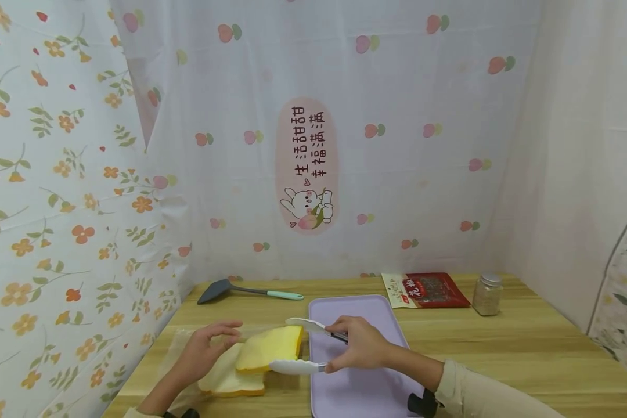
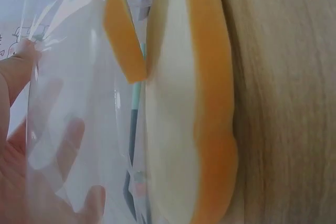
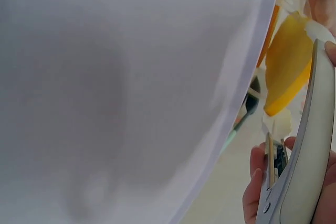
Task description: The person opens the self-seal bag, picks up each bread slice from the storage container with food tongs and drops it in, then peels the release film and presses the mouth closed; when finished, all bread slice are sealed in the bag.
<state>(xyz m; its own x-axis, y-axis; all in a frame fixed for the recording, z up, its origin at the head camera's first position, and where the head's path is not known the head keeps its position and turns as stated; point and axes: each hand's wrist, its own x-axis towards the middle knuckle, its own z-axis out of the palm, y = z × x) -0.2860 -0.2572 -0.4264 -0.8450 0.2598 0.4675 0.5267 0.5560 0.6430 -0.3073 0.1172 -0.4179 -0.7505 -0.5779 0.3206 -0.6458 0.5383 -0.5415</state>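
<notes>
My right hand [image 1: 363,343] grips a pair of tongs [image 1: 298,367] with pale, scalloped ends, above the lilac tray's left edge. Between those ends is a yellow bread slice [image 1: 270,348], tilted over a paler bread slice [image 1: 232,371] on the table. In the right wrist view, fingers and thumb lie around the tongs' handles [image 3: 304,145]. My left hand [image 1: 204,351] is left of the bread, its fingers loosely bent. Clear plastic film [image 2: 68,98] covers part of this hand in the left wrist view; whether the fingers pinch it is unclear.
The lilac tray [image 1: 352,392] lies right of the bread. Behind stand or lie a spatula [image 1: 251,289] with a mint handle, a red and cream spice packet [image 1: 425,290] and a lidded glass jar [image 1: 487,295]. Patterned curtains [image 1: 397,174] enclose the wooden table [image 1: 522,354].
</notes>
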